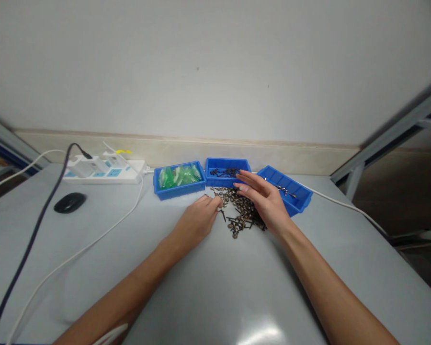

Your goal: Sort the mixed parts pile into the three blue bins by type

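A loose pile of small dark and brass-coloured screws (242,215) lies on the table in front of the blue bins. My left hand (203,215) is at the pile's left edge, its fingers pinched together; what is between the fingertips is too small to make out. One dark screw (223,216) shows right beside those fingertips. Over the right part of the pile is my right hand (267,199), with fingers stretched out and apart, covering some screws. Dark screws lie in the middle blue bin (228,182) behind it. The right blue bin (298,191) holds several longer shiny metal pieces.
On the left, another blue bin (179,192) contains green and clear plastic bags (179,176). A white power strip (129,175) with plugged-in adapters stands by the wall. A black mouse (70,203) and a white cable (93,239) lie on the table's left side.
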The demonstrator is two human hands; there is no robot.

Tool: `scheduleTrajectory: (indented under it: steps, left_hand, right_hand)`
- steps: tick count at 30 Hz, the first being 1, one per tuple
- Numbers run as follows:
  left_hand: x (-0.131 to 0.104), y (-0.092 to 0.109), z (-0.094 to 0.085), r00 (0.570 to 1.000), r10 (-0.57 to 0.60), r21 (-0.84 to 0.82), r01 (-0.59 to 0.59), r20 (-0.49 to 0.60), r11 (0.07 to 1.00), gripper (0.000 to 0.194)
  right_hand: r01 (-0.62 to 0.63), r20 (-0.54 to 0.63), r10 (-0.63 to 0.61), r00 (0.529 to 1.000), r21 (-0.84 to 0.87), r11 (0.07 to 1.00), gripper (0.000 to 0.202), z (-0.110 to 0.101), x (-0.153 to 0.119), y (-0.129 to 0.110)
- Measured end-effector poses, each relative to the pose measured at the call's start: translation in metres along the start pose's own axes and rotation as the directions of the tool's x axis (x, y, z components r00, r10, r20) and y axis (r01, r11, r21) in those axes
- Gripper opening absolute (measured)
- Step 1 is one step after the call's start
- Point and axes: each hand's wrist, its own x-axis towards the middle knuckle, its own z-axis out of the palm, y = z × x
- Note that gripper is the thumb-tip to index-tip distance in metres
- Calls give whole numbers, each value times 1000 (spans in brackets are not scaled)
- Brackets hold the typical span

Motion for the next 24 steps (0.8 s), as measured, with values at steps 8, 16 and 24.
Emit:
scheduleTrajectory:
  steps: [8,16,24]
  left_hand:
    - [2,-4,-7,994,22,-100,-33,-111,994,14]
    - [3,6,-18,937,48,-283,-153,-345,947,15]
    - [0,-3,-12,977,159,-232,-189,-141,954,9]
  right_hand:
    - [-53,25,57,998,-147,988,25,2,-1,-1]
    - [-163,333,213,919,-171,972,29,8,-9,-1]
    - [-161,86,157,984,41,986,34,8,-6,-1]
